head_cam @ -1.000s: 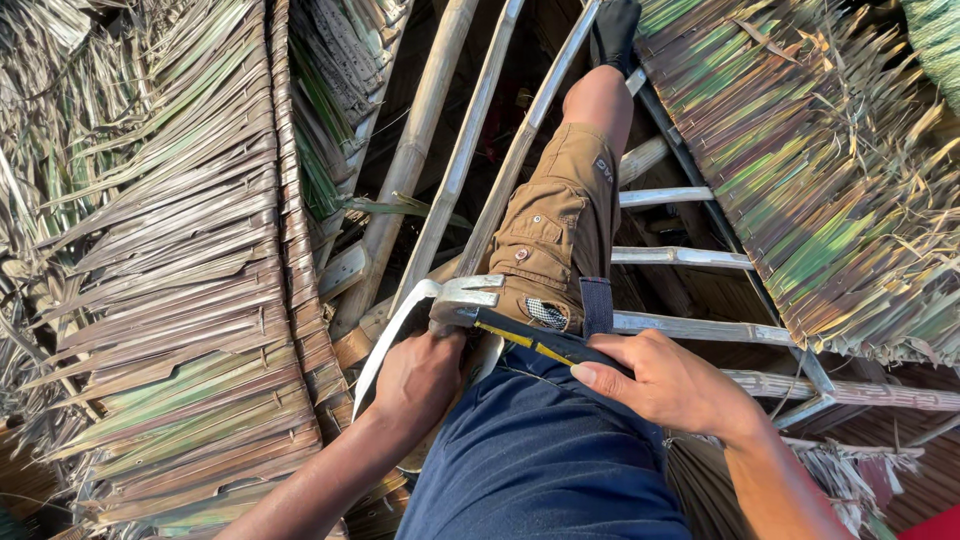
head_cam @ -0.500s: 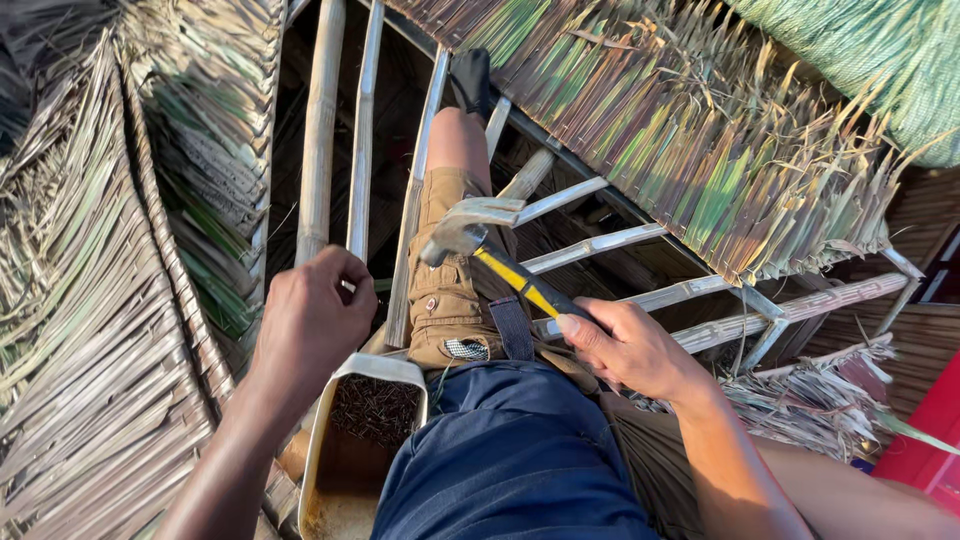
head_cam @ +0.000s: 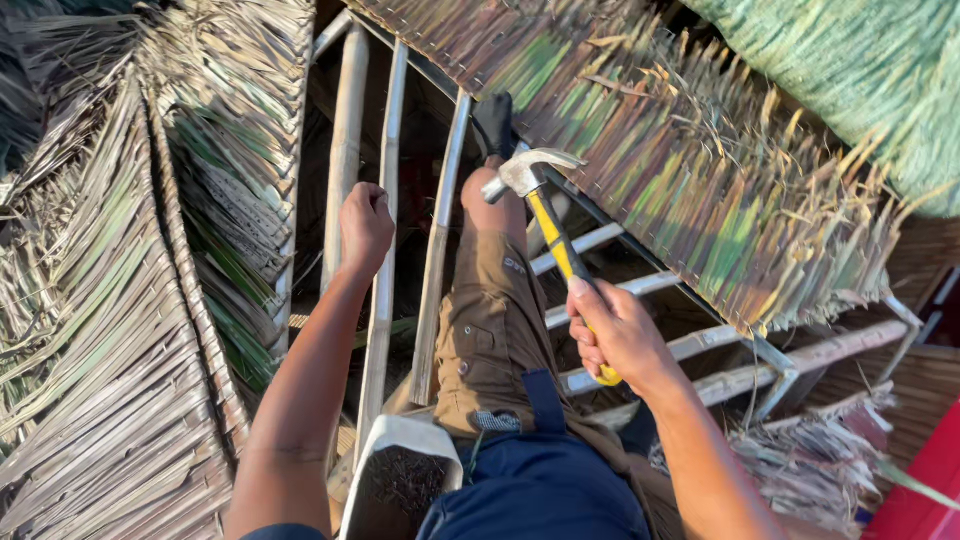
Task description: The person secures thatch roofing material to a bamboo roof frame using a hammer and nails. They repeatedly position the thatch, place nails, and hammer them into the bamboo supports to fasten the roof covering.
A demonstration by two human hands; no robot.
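Both hands busy — right hand (head_cam: pixel 618 330) gripping claw hammer (head_cam: pixel 545 215), left hand (head_cam: pixel 366 225) closing around bamboo pole (head_cam: pixel 385 270).

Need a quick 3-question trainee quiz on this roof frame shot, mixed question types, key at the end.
1. True or false: the right hand grips a claw hammer by its yellow handle.
2. What does the left hand hold? A) a thatch panel B) a bamboo pole C) the white container
3. Fill in: the white container of dark nails sits at the person's ____ side.

Key:
1. True. The hammer head is raised above the knee.
2. B. The fist closes round the pole; the thatch panel lies apart, to its left.
3. Left, below the forearm.
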